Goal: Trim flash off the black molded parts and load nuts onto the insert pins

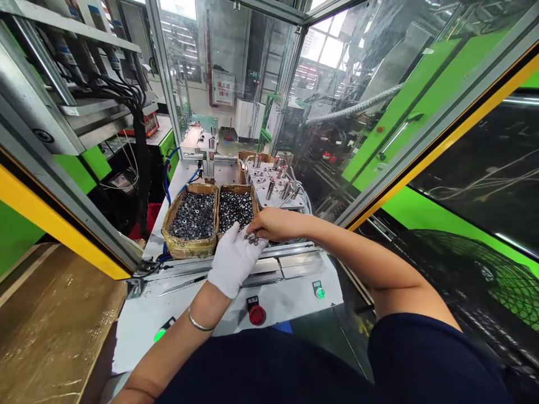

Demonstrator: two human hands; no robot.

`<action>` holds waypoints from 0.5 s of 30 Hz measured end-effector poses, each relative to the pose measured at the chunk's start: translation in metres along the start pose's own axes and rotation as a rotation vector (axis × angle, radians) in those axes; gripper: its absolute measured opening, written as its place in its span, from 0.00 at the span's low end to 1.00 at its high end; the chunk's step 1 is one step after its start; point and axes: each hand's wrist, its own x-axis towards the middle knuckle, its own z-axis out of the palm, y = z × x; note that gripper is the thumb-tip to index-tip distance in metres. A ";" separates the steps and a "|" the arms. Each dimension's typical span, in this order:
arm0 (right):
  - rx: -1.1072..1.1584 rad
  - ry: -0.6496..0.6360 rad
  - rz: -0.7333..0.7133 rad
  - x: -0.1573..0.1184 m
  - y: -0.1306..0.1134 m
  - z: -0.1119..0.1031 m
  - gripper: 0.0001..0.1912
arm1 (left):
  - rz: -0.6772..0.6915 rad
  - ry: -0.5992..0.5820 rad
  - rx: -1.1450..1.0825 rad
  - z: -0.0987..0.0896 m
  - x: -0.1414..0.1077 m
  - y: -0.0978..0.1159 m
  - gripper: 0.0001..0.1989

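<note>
My left hand [234,259], in a white glove, is turned palm up and cupped under a small heap of shiny ring-like metal pieces [251,239]. Bare, my right hand [275,223] reaches over from the right, its fingertips pinched together at those pieces. What sits between those fingertips is too small to make out. Just beyond both hands stand two taped cardboard boxes. Dark and silvery ring-shaped pieces [193,216] fill the left box [191,248]; small dark and bright metal parts [236,209] fill the right box [218,209], partly hidden by my hands.
A fixture plate [275,193] with upright metal pins and cables stands behind my right hand. A red push button [256,315] and green lit buttons [320,293] sit on the white front panel. Metal frame posts [373,193] flank the opening. Long thin tweezers-like tool [184,285] lies left.
</note>
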 end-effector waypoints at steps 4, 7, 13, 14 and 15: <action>-0.109 -0.008 0.052 -0.002 -0.004 0.001 0.14 | -0.048 -0.041 -0.028 -0.001 -0.001 0.000 0.15; -0.099 -0.008 0.083 -0.005 -0.003 0.001 0.12 | -0.045 -0.076 -0.040 -0.002 -0.003 0.001 0.16; 0.010 0.195 0.075 -0.013 0.007 0.006 0.10 | -0.007 -0.063 -0.029 -0.004 -0.006 0.007 0.17; 0.019 0.219 0.053 -0.014 0.008 0.008 0.10 | -0.010 -0.063 -0.031 -0.003 -0.006 0.007 0.17; 0.027 0.235 0.030 -0.015 0.009 0.009 0.10 | -0.015 -0.064 -0.034 -0.003 -0.006 0.007 0.17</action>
